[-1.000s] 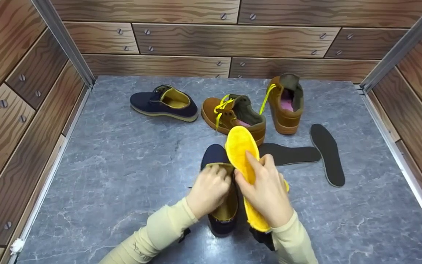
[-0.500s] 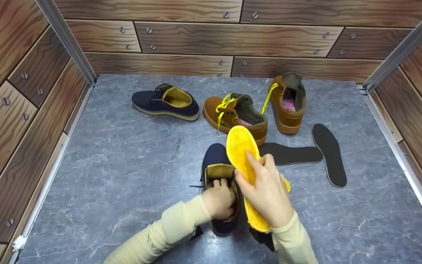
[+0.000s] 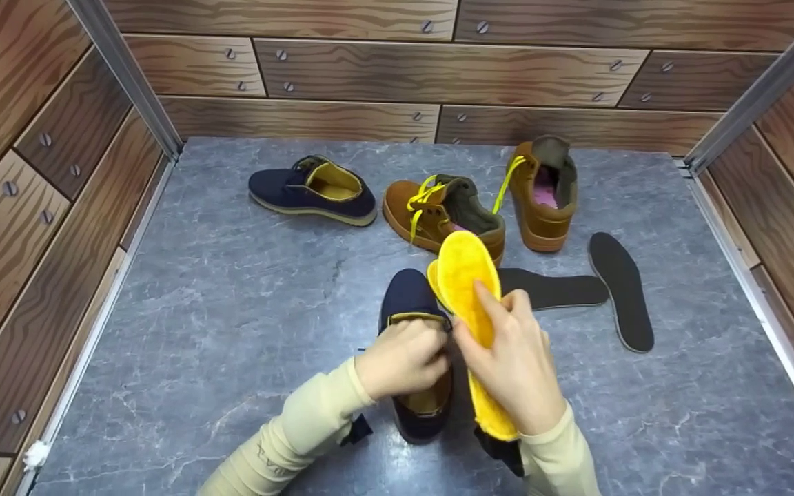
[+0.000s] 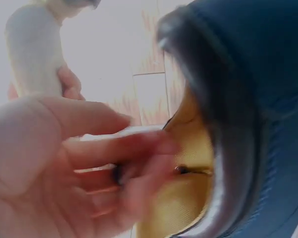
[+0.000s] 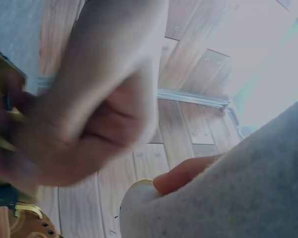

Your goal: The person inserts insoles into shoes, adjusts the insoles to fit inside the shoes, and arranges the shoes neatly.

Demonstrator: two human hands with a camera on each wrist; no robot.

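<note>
A dark blue shoe [image 3: 407,289] with a yellowish lining lies toe-away at the front middle. My left hand [image 3: 407,355] is at its opening, fingers curled at the tongue [image 4: 191,148]; in the left wrist view the fingertips are blurred against the yellow lining. My right hand [image 3: 517,362] grips a pair of fuzzy yellow insoles [image 3: 466,269] just right of the shoe, one lying mostly behind the other. The right wrist view shows a pale insole underside [image 5: 136,203] beside a finger, and my left hand in front.
Behind are another dark blue shoe [image 3: 287,193] and two brown shoes, one sideways [image 3: 404,207] with yellow laces and one upright [image 3: 542,224]. Two dark grey insoles [image 3: 562,291] [image 3: 621,293] lie at right. Wood-patterned walls [image 3: 369,69] enclose the grey marbled surface [image 3: 231,310].
My left hand reached down into the shoe, then came back up to the tongue. The right hand shifted slightly right with the yellow insoles, so the rear one shows more.
</note>
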